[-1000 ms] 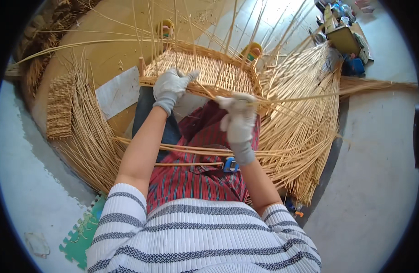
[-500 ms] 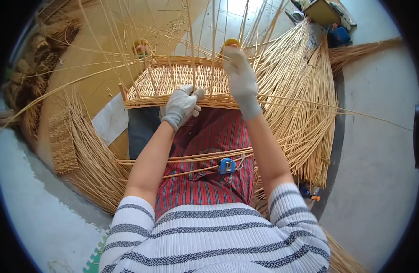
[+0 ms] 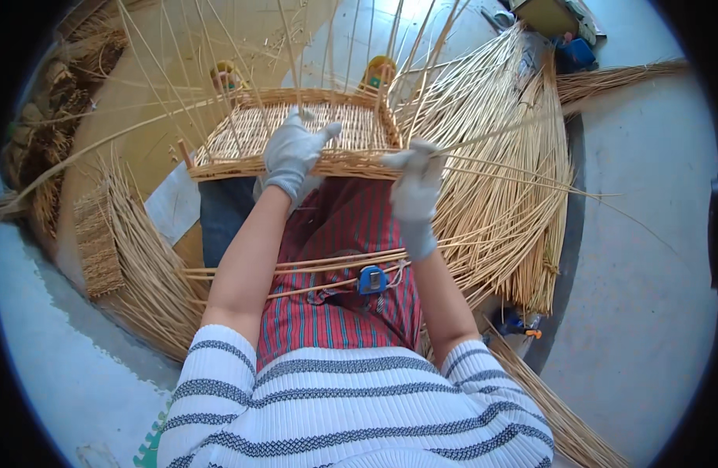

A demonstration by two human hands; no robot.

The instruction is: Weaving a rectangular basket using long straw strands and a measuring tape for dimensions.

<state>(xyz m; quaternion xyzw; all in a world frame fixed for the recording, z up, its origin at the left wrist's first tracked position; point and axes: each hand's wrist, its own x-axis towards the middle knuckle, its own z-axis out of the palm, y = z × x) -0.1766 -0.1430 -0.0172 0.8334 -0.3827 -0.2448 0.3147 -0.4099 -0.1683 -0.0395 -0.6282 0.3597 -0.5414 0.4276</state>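
Note:
On my lap sits a shallow rectangular wicker basket with a woven base and upright rods rising from its sides. My left hand, in a white knit glove, grips the near rim, its thumb raised and a finger beside an upright rod. At the right front corner my gloved right hand is closed around a thin willow rod, which runs off to the upper right. That hand is smeared by motion, so the exact grip of its fingers is hard to see.
A large bundle of loose willow rods lies at the right. Rods with a blue tape measure cross my lap over a red striped cloth. More rods and a woven piece lie at the left.
My right hand has come down from above the basket's right side to its front right corner. The basket has shifted slightly left, and my left hand has moved up over the rim.

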